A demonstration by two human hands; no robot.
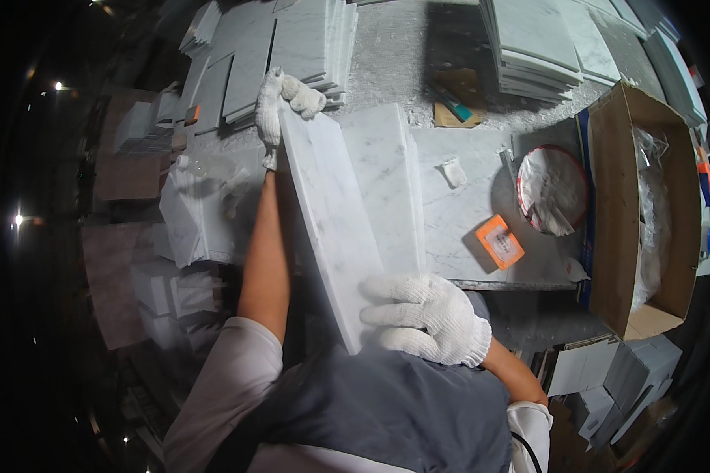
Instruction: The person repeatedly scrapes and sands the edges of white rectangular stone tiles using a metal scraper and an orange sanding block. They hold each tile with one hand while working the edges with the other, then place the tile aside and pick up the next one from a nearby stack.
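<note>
A long white marble tile point(331, 213) with grey veins lies lengthways before me, its thick left edge showing. My left hand point(280, 102), in a white knitted glove, is closed round the tile's far end. Across the near end of the same tile rests my right hand point(430, 315), also gloved, its fingers apart and stretched over the surface, slightly blurred. Beside this tile, to its right, a stack of similar marble tiles point(383, 173) lies on the work surface.
On the marble worktop point(450, 213) to the right are an orange block point(499, 242), a crumpled white scrap point(454, 173) and a red-rimmed bowl point(519, 189). An open cardboard box point(611, 236) stands farther right. Tile stacks point(528, 39) rise at the back.
</note>
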